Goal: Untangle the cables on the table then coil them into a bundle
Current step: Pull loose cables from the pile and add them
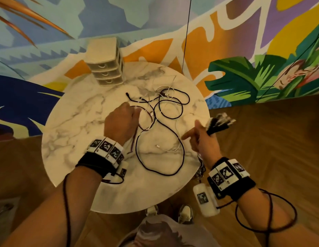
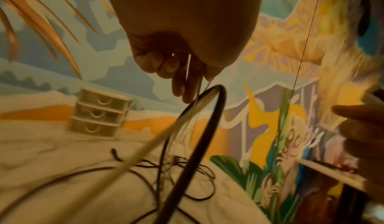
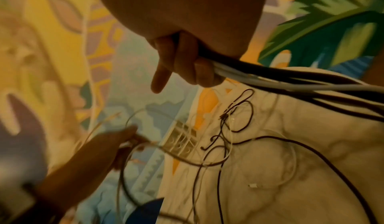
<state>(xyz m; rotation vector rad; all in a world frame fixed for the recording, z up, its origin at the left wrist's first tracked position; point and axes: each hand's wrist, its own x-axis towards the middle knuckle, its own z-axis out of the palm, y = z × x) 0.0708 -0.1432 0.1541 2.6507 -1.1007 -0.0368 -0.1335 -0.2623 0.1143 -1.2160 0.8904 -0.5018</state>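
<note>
So the cables (image 1: 162,122) are a loose mess of thin dark and white leads sprawled over the middle and right of the round marble table (image 1: 69,132); a big dark loop (image 1: 160,157) sags toward the near edge, a tighter knot of crossings sits further back, and a small white plug end (image 1: 157,145) lies inside the big loop; they look limp and light, so I'd guess they slide and snag easily.

The left hand (image 1: 121,123) is curled closed around a couple of strands, lifting them off the tabletop; the wrist view shows a dark loop and a pale lead running out from under the fingers (image 2: 180,83). The right hand (image 1: 202,138) is fisted round a bunch of already gathered cable ends (image 1: 217,124) out past the table's right edge, index finger sticking out free.

My take on the step: it's still untangling, nothing coiled on the table yet; best to lift one strand slowly, follow it to a free end and feed that end back through the crossings instead of yanking, since pulling hard probably just tightens the knot; keep the bunch in the right hand clear so it doesn't rejoin the mess.

Behind it all there's a little three-drawer box (image 1: 106,65) at the far edge.
</note>
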